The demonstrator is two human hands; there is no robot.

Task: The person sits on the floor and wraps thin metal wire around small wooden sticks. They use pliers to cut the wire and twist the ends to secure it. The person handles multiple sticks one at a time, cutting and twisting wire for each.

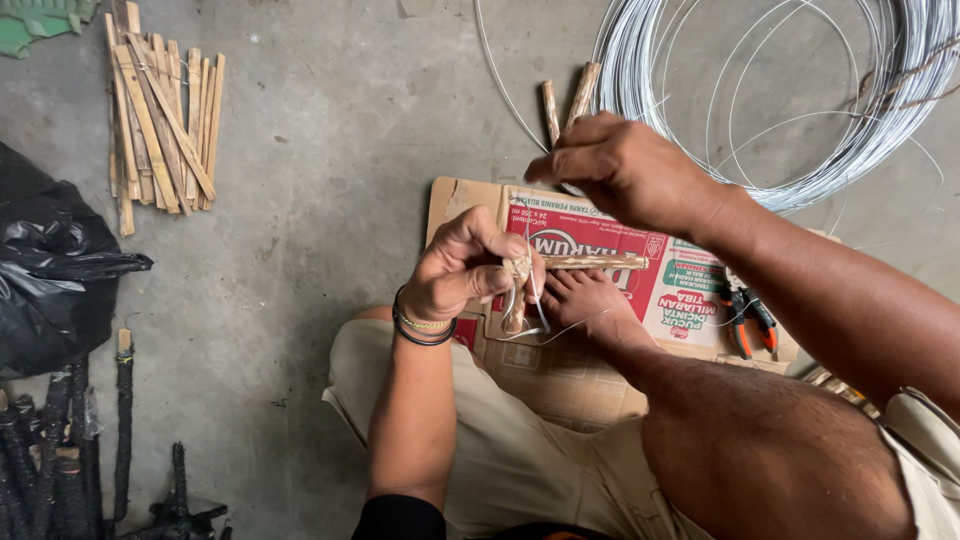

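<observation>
Bare concrete floor (330, 150). Far left: black plastic bag (55, 270) and dark wrapped sticks (60, 450); a bundle of split bamboo strips (160, 125) is laid above them. Centre: left hand (462, 272) is closed on crossed wooden sticks (560, 265) bound with thin wire (535, 300), over flattened cardboard (600, 300). Right hand (625, 170) is pinched shut on the wire above the joint. Pliers (748, 318) are laid on the cardboard. Wire coil (800, 90) at top right.
</observation>
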